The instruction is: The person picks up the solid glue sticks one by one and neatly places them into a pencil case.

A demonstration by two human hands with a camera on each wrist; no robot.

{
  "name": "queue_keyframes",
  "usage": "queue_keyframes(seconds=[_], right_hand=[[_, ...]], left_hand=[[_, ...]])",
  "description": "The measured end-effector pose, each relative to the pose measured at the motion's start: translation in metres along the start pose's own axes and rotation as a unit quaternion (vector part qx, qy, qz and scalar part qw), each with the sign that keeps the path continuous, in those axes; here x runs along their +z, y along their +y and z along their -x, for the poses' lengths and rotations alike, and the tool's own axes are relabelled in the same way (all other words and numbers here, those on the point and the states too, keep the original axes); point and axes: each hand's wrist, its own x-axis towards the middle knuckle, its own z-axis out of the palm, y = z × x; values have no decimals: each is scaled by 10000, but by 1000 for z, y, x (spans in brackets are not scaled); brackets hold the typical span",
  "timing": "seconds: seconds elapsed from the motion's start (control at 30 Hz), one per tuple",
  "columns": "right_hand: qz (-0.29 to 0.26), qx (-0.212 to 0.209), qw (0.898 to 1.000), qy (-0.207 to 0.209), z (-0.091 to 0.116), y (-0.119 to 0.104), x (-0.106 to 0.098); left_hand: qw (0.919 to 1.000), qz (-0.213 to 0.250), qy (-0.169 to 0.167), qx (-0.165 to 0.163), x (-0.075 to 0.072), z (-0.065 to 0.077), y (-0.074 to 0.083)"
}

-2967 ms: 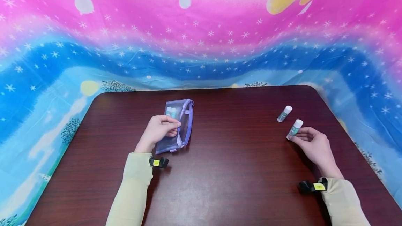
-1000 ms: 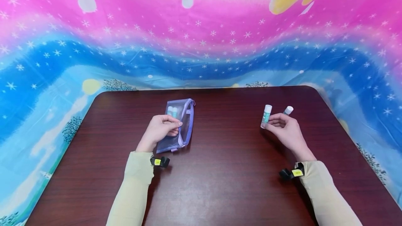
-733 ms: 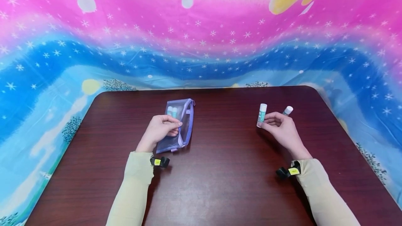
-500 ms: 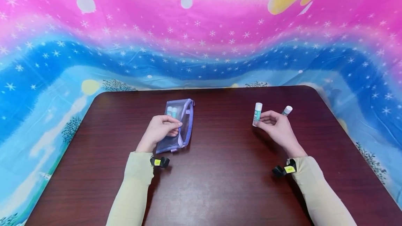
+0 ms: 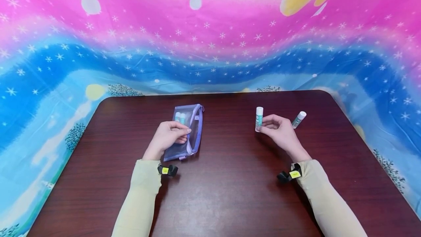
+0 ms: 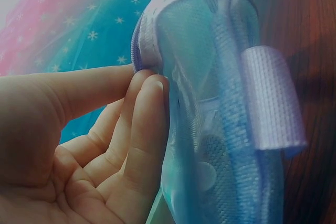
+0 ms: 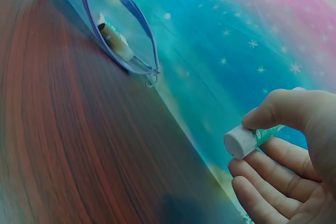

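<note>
My left hand (image 5: 168, 134) pinches the upper rim of a purple mesh zip pouch (image 5: 174, 151), whose mouth gapes toward the right. Two glue sticks (image 5: 180, 117) show through its mesh. In the left wrist view the thumb and fingers (image 6: 147, 124) grip the pouch's zipper edge (image 6: 149, 30). My right hand (image 5: 279, 131) holds another glue stick (image 5: 259, 119) upright by its lower part, white cap up, above the table. In the right wrist view this glue stick (image 7: 241, 141) sits between thumb and fingers. One more glue stick (image 5: 299, 119) is on the table behind the right hand.
The dark reddish-brown table (image 5: 213, 193) has rounded far corners. A colourful printed cloth (image 5: 210, 39) hangs right behind it and along both sides. Black straps with yellow labels sit on both wrists.
My right hand has carried its glue stick leftward from the right side, toward the pouch. The glue stick left on the table shows again behind it. The left hand and pouch stay put.
</note>
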Motion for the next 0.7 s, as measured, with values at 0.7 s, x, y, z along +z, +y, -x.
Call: queue_keyframes(seconds=[0.7], right_hand=[[-765,434,9944,-584,-22,-8,36]], left_hand=[[9999,-90,43,25,-1,-2,0]])
